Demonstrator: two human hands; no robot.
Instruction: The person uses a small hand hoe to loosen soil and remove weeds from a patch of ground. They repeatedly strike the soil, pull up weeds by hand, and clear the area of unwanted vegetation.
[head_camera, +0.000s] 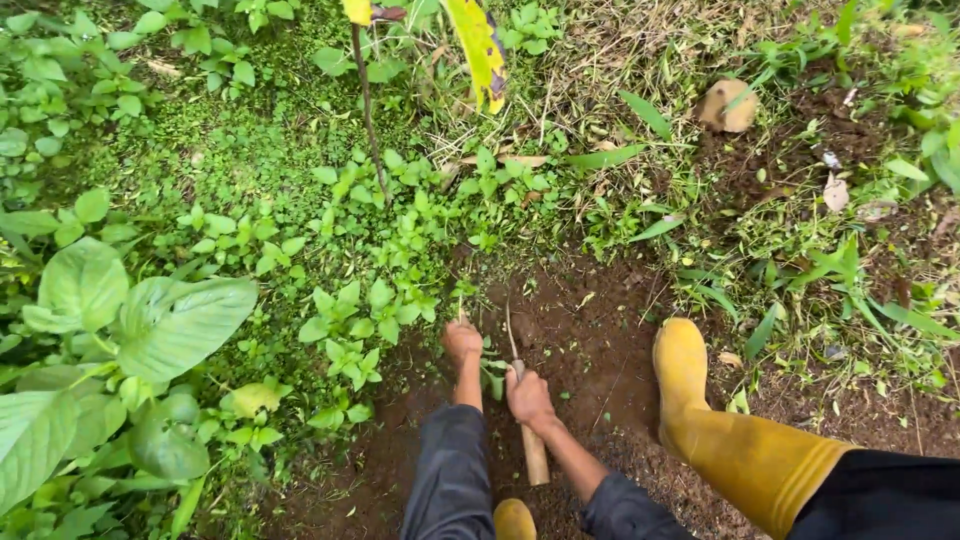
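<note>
Weeds (462, 300) at the edge of bare soil (585, 330), gripped by the left hand (462, 340) while the right hand (528, 398) holds a wooden-handled blade (533, 450).

Left hand is closed around a small tuft of stems low down, near the ground; right hand is wrapped tight around the handle, the thin blade pointing toward the tuft's base. Yellow rubber boots (690, 390) stand on the cleared patch, just beside the work. Judged good practice: hold the stems taut and low, cut close to the roots, and keep the blade angled away from the gripping fingers and the boots.
</note>
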